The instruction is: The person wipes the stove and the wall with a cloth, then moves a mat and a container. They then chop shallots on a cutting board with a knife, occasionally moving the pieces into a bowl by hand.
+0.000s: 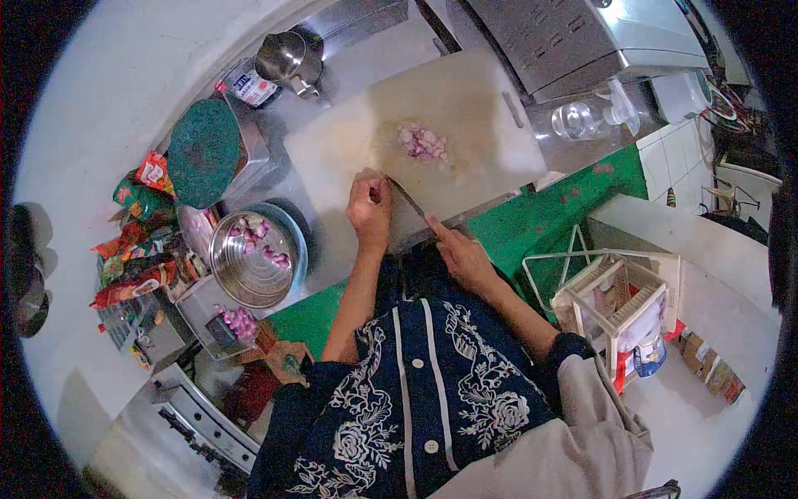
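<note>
My right hand (462, 259) is wrapped round the handle of a knife (406, 197). The blade points up and left, its tip close beside my left hand (370, 208). That hand is closed, fingers curled in at the near edge of a large pale cutting board (332, 150); whatever they hold is hidden. A small heap of cut shallots (423, 143) lies on the board, beyond both hands. To the left, a round metal bowl (223, 270) contains several peeled pinkish shallots (260, 241).
More shallots (238, 324) lie in a tray at the left, near food packets (137, 241). A dark green round lid (204, 154) and a metal pot (283, 56) stand behind. Back right are a metal appliance (573, 41) and a clear bottle (578, 121). A wooden rack (615, 303) is at the right.
</note>
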`<state>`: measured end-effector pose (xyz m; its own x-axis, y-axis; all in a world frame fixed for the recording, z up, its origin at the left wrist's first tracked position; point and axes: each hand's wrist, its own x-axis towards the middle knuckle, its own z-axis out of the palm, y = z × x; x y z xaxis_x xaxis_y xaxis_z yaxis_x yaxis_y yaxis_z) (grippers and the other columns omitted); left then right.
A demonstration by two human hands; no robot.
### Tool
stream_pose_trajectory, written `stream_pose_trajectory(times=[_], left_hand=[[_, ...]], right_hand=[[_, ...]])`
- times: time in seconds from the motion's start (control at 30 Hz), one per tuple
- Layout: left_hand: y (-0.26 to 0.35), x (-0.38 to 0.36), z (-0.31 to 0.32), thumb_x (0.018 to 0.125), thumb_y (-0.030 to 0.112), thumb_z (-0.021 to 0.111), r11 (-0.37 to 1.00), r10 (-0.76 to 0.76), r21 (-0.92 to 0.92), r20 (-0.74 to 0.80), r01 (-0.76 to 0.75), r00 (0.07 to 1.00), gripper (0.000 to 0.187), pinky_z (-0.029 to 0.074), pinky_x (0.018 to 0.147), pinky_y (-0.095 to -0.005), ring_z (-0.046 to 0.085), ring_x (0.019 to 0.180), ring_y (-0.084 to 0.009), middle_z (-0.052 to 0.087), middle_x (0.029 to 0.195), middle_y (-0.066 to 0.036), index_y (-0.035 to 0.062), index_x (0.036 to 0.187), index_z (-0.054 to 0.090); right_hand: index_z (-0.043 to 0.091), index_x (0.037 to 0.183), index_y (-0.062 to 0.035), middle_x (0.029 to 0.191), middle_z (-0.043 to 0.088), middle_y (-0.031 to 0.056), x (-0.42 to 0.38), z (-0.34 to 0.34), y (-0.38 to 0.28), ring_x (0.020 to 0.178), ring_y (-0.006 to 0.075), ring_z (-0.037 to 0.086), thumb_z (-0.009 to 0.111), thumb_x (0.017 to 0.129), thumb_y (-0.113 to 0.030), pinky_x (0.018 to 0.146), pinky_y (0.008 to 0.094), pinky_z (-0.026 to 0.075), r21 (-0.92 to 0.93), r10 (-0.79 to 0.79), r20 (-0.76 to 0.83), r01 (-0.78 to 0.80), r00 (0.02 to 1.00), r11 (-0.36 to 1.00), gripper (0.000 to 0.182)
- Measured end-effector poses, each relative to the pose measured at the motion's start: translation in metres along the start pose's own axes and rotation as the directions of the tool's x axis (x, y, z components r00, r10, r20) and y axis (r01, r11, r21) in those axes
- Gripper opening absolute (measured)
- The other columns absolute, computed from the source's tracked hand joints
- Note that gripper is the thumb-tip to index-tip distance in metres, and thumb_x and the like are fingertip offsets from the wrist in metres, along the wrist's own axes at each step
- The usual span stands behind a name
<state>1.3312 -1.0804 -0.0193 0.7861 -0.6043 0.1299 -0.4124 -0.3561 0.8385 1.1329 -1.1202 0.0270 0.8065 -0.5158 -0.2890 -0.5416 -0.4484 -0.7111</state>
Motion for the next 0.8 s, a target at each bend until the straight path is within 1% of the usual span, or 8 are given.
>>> stream_pose_trajectory(times=[0.07,0.17,0.37,0.47,0.57,0.67,0.77,0.8], left_hand=[[0.0,0.0,0.0,0.081,0.008,0.068,1.0,0.031,0.006,-0.01,-0.031,0.999,0.01,0.048,0.06,-0.0335,0.058,0.063,-0.0223,0.057,0.075,-0.01,0.0015,0.08,0.061],[0.0,0.0,0.0,0.081,0.009,0.068,1.0,-0.007,0.013,-0.007,0.007,1.0,0.01,0.048,0.06,-0.0334,0.058,0.064,-0.0221,0.058,0.076,-0.01,0.0012,0.08,0.062],[0.005,0.0,-0.001,0.08,0.008,0.068,0.997,-0.009,0.073,-0.011,0.01,1.0,0.009,0.048,0.06,-0.0334,0.059,0.064,-0.0237,0.058,0.076,-0.011,0.0008,0.08,0.062],[0.005,0.001,-0.001,0.08,0.007,0.067,0.997,0.073,0.038,-0.039,-0.072,0.997,0.008,0.048,0.06,-0.0337,0.058,0.064,-0.0242,0.058,0.076,-0.011,0.0009,0.08,0.061],[0.006,0.001,-0.002,0.08,0.005,0.066,0.992,0.109,0.067,-0.036,-0.106,0.993,0.006,0.048,0.06,-0.0339,0.059,0.065,-0.0242,0.058,0.075,-0.011,0.0009,0.081,0.061],[0.005,0.002,-0.004,0.08,0.004,0.066,0.977,0.181,0.122,-0.037,-0.175,0.983,0.006,0.049,0.06,-0.0341,0.059,0.065,-0.0243,0.058,0.075,-0.011,0.0011,0.082,0.061],[0.011,0.0,-0.005,0.08,0.004,0.066,0.995,0.054,0.084,-0.002,-0.054,0.999,0.006,0.049,0.06,-0.0343,0.06,0.065,-0.0244,0.059,0.076,-0.011,0.0011,0.083,0.062],[0.01,-0.001,-0.006,0.08,0.004,0.066,0.995,0.05,0.089,-0.004,-0.05,0.999,0.006,0.049,0.06,-0.0343,0.06,0.065,-0.0243,0.059,0.077,-0.011,0.001,0.083,0.062]], right_hand=[[0.02,0.148,-0.0226,0.093,0.058,0.0233,0.0,0.001,-0.001,0.079,0.0422,0.06,0.045,0.092,-0.011,0.064,0.0498,0.052,0.103,-0.056,-0.07,0.063,0.996,0.993,0.062],[0.02,0.148,-0.0234,0.092,0.058,0.0235,0.0,0.001,-0.005,0.078,0.0429,0.06,0.045,0.093,-0.013,0.065,0.051,0.051,0.065,-0.005,-0.009,0.006,1.0,0.998,0.061],[0.02,0.147,-0.0251,0.096,0.057,0.023,0.002,-0.004,-0.006,0.077,0.0429,0.06,0.047,0.088,-0.008,0.063,0.0502,0.051,-0.056,0.019,0.06,-0.015,0.998,0.998,0.067],[0.023,0.147,-0.0254,0.092,0.057,0.0169,0.002,-0.003,-0.01,0.073,0.0395,0.06,0.049,0.089,-0.01,0.065,0.0497,0.05,-0.112,0.011,0.015,-0.009,1.0,0.994,0.065],[0.024,0.147,-0.0254,0.092,0.057,0.0165,0.004,-0.001,-0.012,0.072,0.0389,0.061,0.049,0.087,-0.007,0.062,0.0487,0.051,-0.138,0.023,0.028,-0.019,0.999,0.99,0.068],[0.025,0.146,-0.0249,0.094,0.058,0.0176,0.017,0.008,-0.011,0.072,0.0392,0.061,0.049,0.084,-0.004,0.06,0.0473,0.052,-0.278,0.011,-0.023,-0.017,1.0,0.96,0.069],[0.026,0.145,-0.0242,0.096,0.059,0.0192,0.017,0.008,-0.016,0.071,0.0406,0.061,0.049,0.083,-0.003,0.061,0.0488,0.052,-0.23,0.021,-0.005,-0.022,1.0,0.973,0.07],[0.025,0.146,-0.0243,0.097,0.059,0.0195,0.016,0.009,-0.015,0.072,0.0407,0.061,0.049,0.083,-0.004,0.062,0.049,0.052,-0.211,0.017,-0.007,-0.018,1.0,0.977,0.07]])
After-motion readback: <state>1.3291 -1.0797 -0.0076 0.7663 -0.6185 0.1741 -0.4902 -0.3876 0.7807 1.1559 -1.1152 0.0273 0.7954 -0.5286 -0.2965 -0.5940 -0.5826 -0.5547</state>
